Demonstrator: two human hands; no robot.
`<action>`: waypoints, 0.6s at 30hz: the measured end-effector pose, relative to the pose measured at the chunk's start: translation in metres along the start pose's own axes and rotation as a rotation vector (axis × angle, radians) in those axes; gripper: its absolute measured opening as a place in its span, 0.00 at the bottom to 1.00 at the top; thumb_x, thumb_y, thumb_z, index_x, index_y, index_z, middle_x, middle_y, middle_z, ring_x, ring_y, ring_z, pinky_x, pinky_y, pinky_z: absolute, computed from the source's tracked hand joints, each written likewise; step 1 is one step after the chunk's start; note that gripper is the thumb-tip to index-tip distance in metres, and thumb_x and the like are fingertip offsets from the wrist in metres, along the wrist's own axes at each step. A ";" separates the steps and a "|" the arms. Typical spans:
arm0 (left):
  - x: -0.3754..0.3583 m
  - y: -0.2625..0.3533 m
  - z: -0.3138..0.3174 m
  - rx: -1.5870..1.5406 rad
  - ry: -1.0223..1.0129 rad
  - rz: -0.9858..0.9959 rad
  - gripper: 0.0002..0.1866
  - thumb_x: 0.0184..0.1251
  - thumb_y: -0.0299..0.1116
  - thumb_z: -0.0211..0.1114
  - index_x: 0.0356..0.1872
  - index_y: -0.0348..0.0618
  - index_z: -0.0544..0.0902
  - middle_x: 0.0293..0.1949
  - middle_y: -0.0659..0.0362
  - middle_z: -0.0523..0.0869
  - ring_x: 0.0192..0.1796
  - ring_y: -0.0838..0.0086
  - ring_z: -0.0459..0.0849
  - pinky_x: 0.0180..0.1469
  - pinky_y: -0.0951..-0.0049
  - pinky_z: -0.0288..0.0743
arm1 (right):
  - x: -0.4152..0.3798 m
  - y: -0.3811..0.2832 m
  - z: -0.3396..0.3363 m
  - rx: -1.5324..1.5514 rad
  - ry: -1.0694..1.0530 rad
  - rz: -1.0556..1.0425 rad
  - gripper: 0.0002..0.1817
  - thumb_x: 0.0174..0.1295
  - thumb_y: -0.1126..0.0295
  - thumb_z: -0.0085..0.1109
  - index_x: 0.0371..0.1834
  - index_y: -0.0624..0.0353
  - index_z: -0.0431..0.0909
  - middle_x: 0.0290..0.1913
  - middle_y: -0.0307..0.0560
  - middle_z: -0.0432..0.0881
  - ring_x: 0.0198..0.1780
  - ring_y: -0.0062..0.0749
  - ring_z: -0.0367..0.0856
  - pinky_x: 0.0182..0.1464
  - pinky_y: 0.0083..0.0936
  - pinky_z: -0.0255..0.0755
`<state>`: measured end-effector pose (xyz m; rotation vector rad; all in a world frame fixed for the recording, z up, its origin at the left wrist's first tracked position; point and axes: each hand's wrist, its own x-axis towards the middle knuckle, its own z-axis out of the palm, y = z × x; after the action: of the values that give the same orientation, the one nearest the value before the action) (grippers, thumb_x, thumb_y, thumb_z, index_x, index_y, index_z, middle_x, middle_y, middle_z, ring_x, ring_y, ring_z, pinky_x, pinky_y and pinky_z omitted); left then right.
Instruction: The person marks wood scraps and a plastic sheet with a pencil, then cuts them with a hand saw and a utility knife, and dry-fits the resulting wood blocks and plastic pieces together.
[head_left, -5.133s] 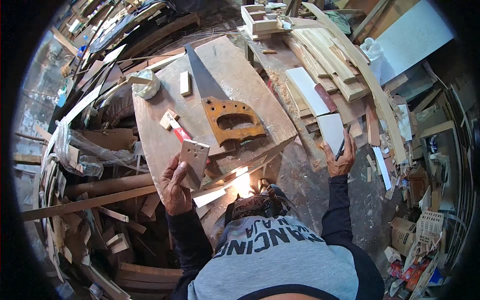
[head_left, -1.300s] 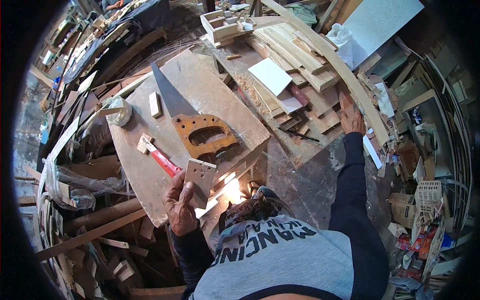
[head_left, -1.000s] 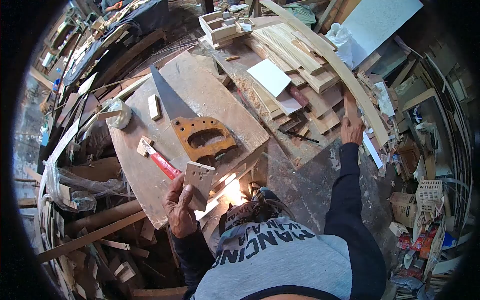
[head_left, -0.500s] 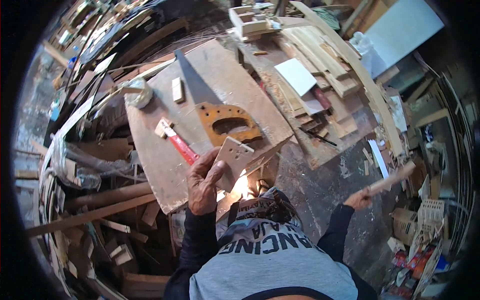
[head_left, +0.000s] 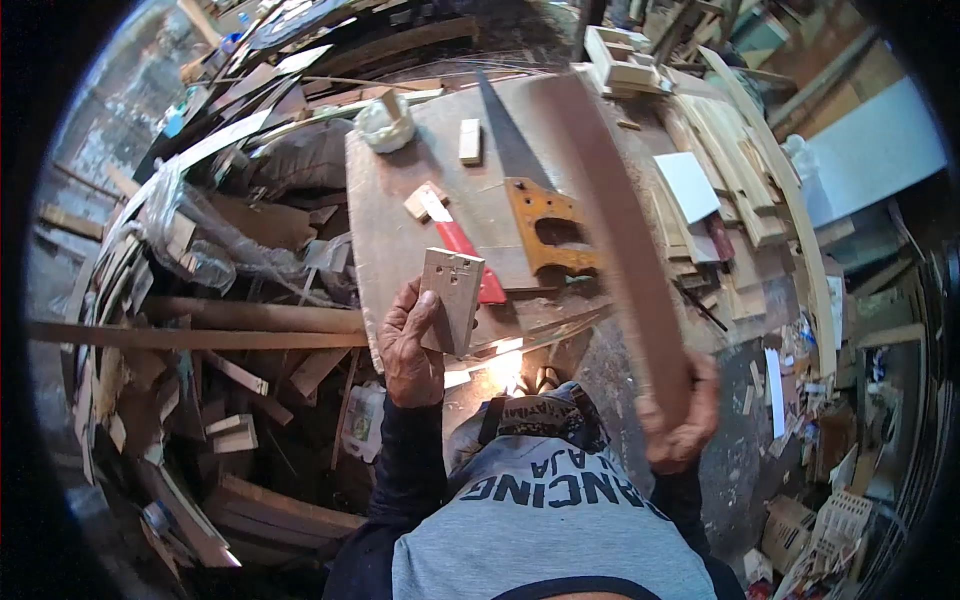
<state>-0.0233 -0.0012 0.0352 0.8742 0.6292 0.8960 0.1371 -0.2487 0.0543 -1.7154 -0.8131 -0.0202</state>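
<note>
A small wooden block with several holes [head_left: 452, 302] is gripped in my left hand [head_left: 412, 345], thumb across its face, above the near edge of the worktable. My right hand [head_left: 682, 412] is wrapped round the lower end of a long brown board [head_left: 630, 240], which stretches away over the table's right part and is a little blurred. Beyond the block lies a red-handled tool [head_left: 456, 240], its far end by a small wood piece. The handsaw [head_left: 548, 225] with a yellow-orange handle rests on the table, partly behind the board.
On the worktable [head_left: 400, 200] are a white tub [head_left: 384, 126] and a small wood block [head_left: 470, 142]. A second bench at right carries stacked planks [head_left: 735, 170] and a white panel [head_left: 688, 187]. Scrap wood [head_left: 240, 380] crowds the left side.
My right hand has swung the board from the far right in front of me, now pointing away over the table. My left hand still holds the block. The view has shifted.
</note>
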 end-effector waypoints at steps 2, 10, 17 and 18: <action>-0.004 0.003 -0.012 -0.042 0.056 0.012 0.14 0.73 0.32 0.56 0.54 0.36 0.75 0.44 0.51 0.85 0.40 0.66 0.88 0.41 0.67 0.86 | 0.005 -0.012 0.027 -0.017 -0.181 0.030 0.35 0.49 0.57 0.70 0.57 0.68 0.71 0.48 0.55 0.76 0.49 0.44 0.77 0.55 0.40 0.70; -0.007 0.013 -0.035 -0.189 0.159 0.119 0.12 0.76 0.32 0.55 0.55 0.38 0.74 0.46 0.55 0.84 0.44 0.72 0.86 0.45 0.70 0.84 | 0.012 -0.028 0.080 -0.054 -0.445 -0.028 0.31 0.49 0.63 0.73 0.55 0.64 0.72 0.47 0.56 0.76 0.49 0.49 0.78 0.52 0.42 0.73; -0.002 0.017 -0.043 -0.228 0.139 0.132 0.13 0.77 0.31 0.52 0.57 0.38 0.73 0.48 0.52 0.83 0.49 0.68 0.86 0.51 0.67 0.84 | 0.002 -0.035 0.107 0.022 -0.603 0.000 0.32 0.55 0.64 0.72 0.60 0.65 0.68 0.50 0.57 0.74 0.52 0.49 0.77 0.55 0.41 0.72; 0.002 0.019 -0.046 -0.236 0.130 0.125 0.13 0.77 0.31 0.53 0.57 0.38 0.73 0.48 0.53 0.83 0.49 0.69 0.86 0.50 0.68 0.84 | -0.001 -0.033 0.112 0.065 -0.620 0.028 0.32 0.56 0.64 0.71 0.61 0.65 0.67 0.50 0.58 0.74 0.53 0.49 0.76 0.55 0.41 0.72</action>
<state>-0.0651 0.0241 0.0280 0.6520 0.5713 1.1226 0.0750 -0.1494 0.0463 -1.6842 -1.2224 0.5755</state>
